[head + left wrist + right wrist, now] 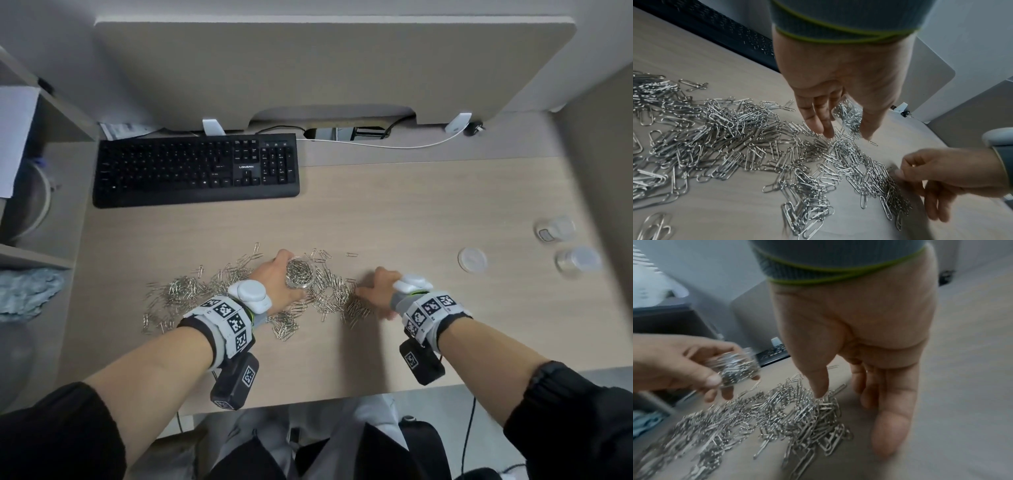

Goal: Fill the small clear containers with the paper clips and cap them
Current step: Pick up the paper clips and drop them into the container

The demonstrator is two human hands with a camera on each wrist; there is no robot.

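On the wooden desk [411, 205], the left hand [274, 277] grips a nearly full clear container [300, 273] above the paper clips [178, 291]. The right hand [378, 291], fingers loosely spread, rakes the pile's edge. Overfilling could spill clips or block the lid [472, 260].

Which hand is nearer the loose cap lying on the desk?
Right. The right hand is at the paper clips, just left of the cap; the left hand, holding the container, is farther left.
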